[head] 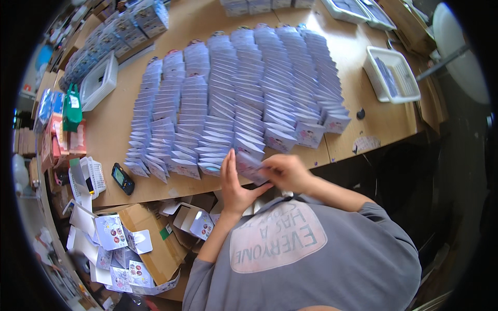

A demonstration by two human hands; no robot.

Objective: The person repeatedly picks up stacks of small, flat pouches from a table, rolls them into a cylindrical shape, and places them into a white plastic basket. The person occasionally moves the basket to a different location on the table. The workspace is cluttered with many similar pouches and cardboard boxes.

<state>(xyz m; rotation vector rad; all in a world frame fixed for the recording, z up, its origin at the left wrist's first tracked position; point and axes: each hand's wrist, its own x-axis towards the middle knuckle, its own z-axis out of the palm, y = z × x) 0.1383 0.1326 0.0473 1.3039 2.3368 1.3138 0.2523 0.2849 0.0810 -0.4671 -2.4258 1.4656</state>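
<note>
Between my two hands, at the near edge of the table, is a small printed lilac packet (249, 167). My left hand (238, 188) stands upright at the packet's left side, fingers extended and thumb below it. Bent fingers of my right hand (286, 173) pinch the packet's right side; that hand is slightly blurred. Just beyond my hands, long rows of similar lilac packets (220, 93) stand overlapping on the wooden table (116, 155). The front packets of the right-hand rows lean with their printed faces showing, such as the packet (309, 135) right of my hands.
A handheld device (123, 179) and a white basket (97, 175) lie at left. White trays (408, 91) stand at right; another tray (111, 74) is at back left beside stacked boxes (128, 31). Opened cartons (111, 233) and a cardboard box (155, 241) are below the near edge.
</note>
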